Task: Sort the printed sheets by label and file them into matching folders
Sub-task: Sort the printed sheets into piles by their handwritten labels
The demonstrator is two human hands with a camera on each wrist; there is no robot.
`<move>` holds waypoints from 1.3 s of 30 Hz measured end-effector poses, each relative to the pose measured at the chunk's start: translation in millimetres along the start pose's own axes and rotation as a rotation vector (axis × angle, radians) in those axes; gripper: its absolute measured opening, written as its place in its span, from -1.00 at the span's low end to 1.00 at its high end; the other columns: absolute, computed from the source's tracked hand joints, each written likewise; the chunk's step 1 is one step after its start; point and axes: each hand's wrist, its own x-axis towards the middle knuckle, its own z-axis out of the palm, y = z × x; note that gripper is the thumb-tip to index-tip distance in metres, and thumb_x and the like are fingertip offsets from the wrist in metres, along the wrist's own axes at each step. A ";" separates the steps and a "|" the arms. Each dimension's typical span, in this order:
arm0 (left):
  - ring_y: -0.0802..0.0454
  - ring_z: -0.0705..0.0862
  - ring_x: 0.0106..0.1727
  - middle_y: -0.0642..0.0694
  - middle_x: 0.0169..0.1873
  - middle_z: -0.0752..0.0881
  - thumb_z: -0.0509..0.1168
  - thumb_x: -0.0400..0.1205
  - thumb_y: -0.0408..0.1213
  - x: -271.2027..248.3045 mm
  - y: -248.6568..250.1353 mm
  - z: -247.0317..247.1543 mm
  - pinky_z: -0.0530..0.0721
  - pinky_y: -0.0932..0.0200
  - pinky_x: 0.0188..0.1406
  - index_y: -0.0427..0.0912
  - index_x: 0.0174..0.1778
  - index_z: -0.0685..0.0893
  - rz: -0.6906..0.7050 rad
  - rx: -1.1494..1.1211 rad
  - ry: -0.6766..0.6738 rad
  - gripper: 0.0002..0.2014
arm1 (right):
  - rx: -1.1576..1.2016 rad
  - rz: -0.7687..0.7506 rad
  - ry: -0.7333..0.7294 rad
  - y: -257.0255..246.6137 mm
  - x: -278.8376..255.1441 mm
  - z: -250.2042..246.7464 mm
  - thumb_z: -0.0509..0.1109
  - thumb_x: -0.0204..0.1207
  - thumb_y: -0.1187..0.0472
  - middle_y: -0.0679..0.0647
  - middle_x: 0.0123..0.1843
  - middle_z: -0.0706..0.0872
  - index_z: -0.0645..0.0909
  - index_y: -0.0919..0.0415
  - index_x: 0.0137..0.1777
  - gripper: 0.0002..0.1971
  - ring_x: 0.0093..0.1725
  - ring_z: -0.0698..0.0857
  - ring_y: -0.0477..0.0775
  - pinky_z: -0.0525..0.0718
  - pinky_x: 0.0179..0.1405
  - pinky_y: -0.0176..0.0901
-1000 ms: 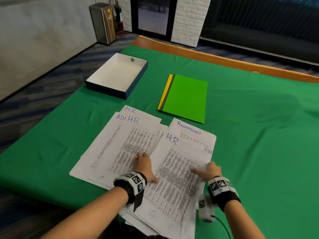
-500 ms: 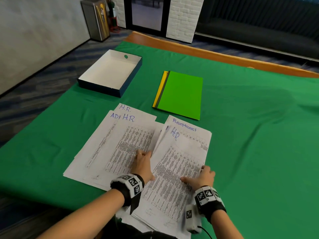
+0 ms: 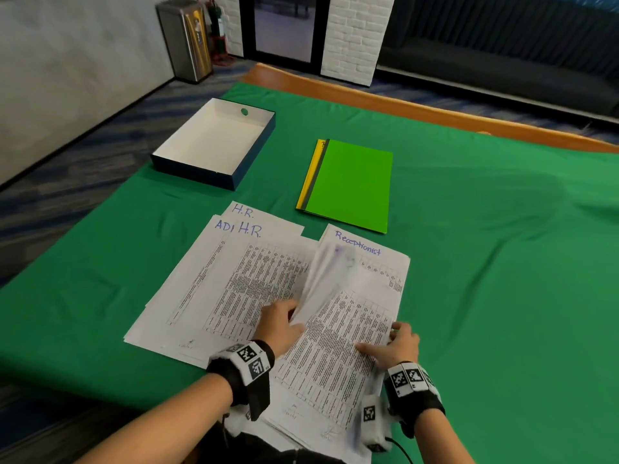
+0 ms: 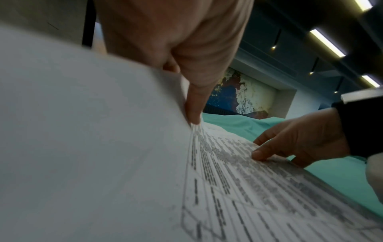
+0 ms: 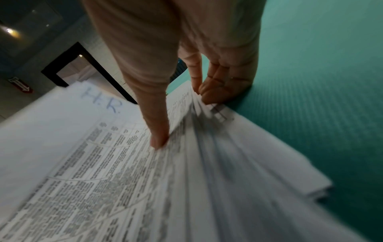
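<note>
Box point(image 3: 187, 155): it stands at the far left of the bench point(image 3: 502, 262); nothing is inside.
Left pile point(image 3: 214, 279): sheets marked "H.R." lie here, and one marked "ADI" shows under them, so the sorting looks only begun.
Left hand point(image 3: 278, 326): its fingers point(image 4: 193, 113) are curled under the left edge of the H.R. sheet point(image 3: 321, 283) and lift it off the right pile; that edge is blurred.
Folders point(image 3: 348, 185): a green one lies on top of a dark and a yellow one, all closed, well apart from the sheets. I judge that no sheet is filed yet.
Right pile point(image 3: 335, 363): a "Receptionist" sheet point(image 3: 385, 259) shows at its far end; many sheets remain.
Right hand point(image 3: 398, 343): the thumb presses on top and the curled fingers point(image 5: 215, 91) hold the right edge of the pile.
</note>
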 end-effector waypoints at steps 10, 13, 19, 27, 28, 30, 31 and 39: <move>0.09 0.77 -0.01 -0.05 -0.07 0.81 0.50 0.45 -0.37 -27.7 33.4 -41.4 0.70 0.29 -0.08 -0.15 0.05 0.69 0.198 -0.715 0.027 -0.73 | 0.756 -0.305 -0.131 -8.2 -24.2 -36.7 0.71 -0.36 -0.31 0.05 -0.08 0.82 0.66 0.23 0.02 -0.07 -0.10 0.77 0.02 0.72 -0.16 -0.14; 0.10 0.79 -0.11 -0.04 -0.19 0.83 0.59 0.34 -0.28 -31.5 53.0 -45.3 0.73 0.27 -0.21 -0.23 0.01 0.70 0.251 -0.783 0.113 -0.64 | 0.736 -0.558 -0.162 -44.8 -49.3 -49.8 0.66 0.08 0.09 0.00 -0.21 0.84 0.81 0.06 -0.25 -0.78 -0.18 0.81 -0.04 0.74 -0.18 -0.22; 0.15 0.79 -0.14 0.08 -0.25 0.81 0.61 0.28 -0.32 -30.3 85.9 -81.3 0.74 0.26 -0.23 -0.08 -0.09 0.71 0.421 -0.825 0.228 -0.67 | 0.784 -0.830 -0.057 -83.3 -69.3 -77.4 0.50 0.18 0.39 -0.16 -0.22 0.83 0.81 -0.04 -0.26 -0.72 -0.16 0.80 -0.15 0.74 -0.16 -0.32; -0.05 0.79 -0.13 -0.14 -0.21 0.81 0.65 0.15 0.02 -21.2 77.4 -88.2 0.77 0.03 -0.13 -0.36 -0.08 0.71 0.408 -0.804 0.184 -0.40 | 0.807 -0.735 -0.070 -80.4 -65.2 -59.8 0.44 0.18 0.71 -0.05 -0.26 0.78 0.75 -0.02 -0.18 -0.46 -0.24 0.74 -0.20 0.74 -0.30 -0.32; -0.06 0.79 -0.14 -0.18 -0.20 0.81 0.65 0.16 0.03 -22.6 76.6 -85.0 0.77 0.02 -0.13 -0.41 -0.05 0.70 0.393 -0.782 0.181 -0.36 | 0.796 -0.743 -0.061 -80.2 -67.0 -57.7 0.46 0.16 0.69 -0.02 -0.24 0.77 0.72 0.00 -0.16 -0.48 -0.22 0.74 -0.21 0.75 -0.30 -0.31; -0.01 0.78 -0.22 -0.13 -0.26 0.81 0.60 0.24 -0.07 -29.6 81.2 -82.1 0.74 0.14 -0.24 -0.33 -0.11 0.76 0.444 -0.741 0.210 -0.55 | 0.804 -0.775 -0.027 -82.0 -71.5 -58.6 0.45 0.19 0.70 -0.07 -0.28 0.78 0.76 -0.02 -0.25 -0.49 -0.26 0.74 -0.23 0.74 -0.33 -0.34; 0.02 0.78 -0.25 -0.07 -0.29 0.82 0.58 0.27 -0.11 -33.4 85.7 -83.3 0.72 0.19 -0.28 -0.23 -0.16 0.78 0.472 -0.713 0.236 -0.67 | 0.813 -0.803 0.000 -84.1 -73.7 -60.8 0.44 0.20 0.71 -0.13 -0.33 0.79 0.78 -0.07 -0.32 -0.45 -0.29 0.74 -0.24 0.73 -0.35 -0.37; 0.20 0.75 -0.10 0.09 -0.18 0.78 0.60 0.31 -0.28 -12.9 71.7 -79.4 0.76 0.25 -0.16 0.05 -0.16 0.70 0.313 -0.702 0.202 -0.72 | 0.769 -0.719 -0.008 -73.1 -59.8 -45.8 0.54 0.21 0.30 -0.17 -0.25 0.81 0.75 -0.08 -0.29 -0.79 -0.19 0.76 -0.26 0.79 -0.19 -0.24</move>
